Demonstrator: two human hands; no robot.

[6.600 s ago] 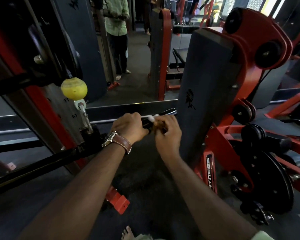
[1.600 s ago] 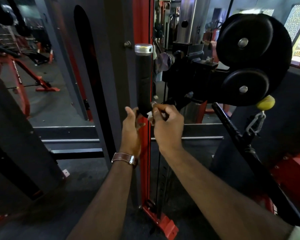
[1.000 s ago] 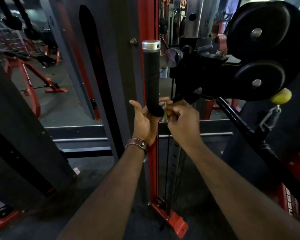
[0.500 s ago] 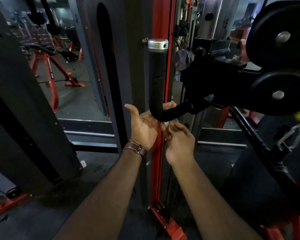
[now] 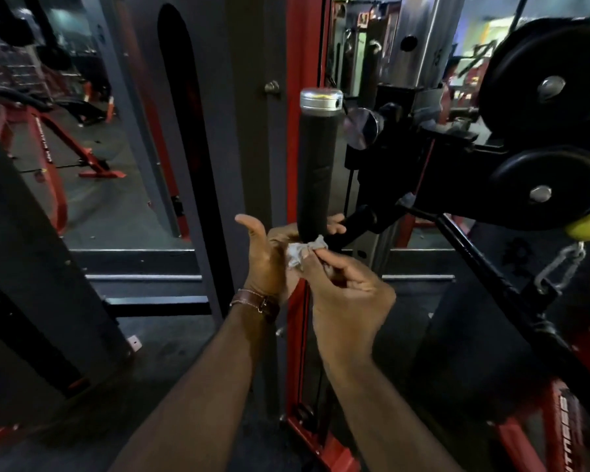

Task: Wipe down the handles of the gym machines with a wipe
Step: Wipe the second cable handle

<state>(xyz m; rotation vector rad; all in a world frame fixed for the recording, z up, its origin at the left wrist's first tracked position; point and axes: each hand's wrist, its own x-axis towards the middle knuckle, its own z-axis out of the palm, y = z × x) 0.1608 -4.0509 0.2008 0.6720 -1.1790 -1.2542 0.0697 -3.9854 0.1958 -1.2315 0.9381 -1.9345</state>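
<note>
Standing upright in the middle of the head view, the handle (image 5: 315, 165) is a black grip with its long axis near vertical, a silver cap (image 5: 321, 98) at the top and a bend at the foot where it turns right into a black arm (image 5: 361, 223) of the machine. The wipe (image 5: 302, 252), a small crumpled white wad, sits at the very foot of the handle, touching or just under its lower end. The right hand (image 5: 344, 294) pinches the wipe between thumb and forefinger, remaining fingers curled loosely below. The left hand (image 5: 269, 253) is spread, thumb stuck out to the left, palm turned toward the wipe; its fingers pass behind the base of the handle and their tips show on the far right side. Whether the left palm presses the wipe I cannot tell; they look in contact. Key relation: nearly all of the grip lies straight above both hands, so any stroke would have to run upward along the handle's axis toward the cap. Right hand is nearer the wipe and owns it; left is better placed to cup or steady the handle. A yellow ball (image 5: 588, 226) and chain (image 5: 556, 267) hang well off to the right, out of the way. Judgement: wad being readied at the base, upper grip not yet covered.
</note>
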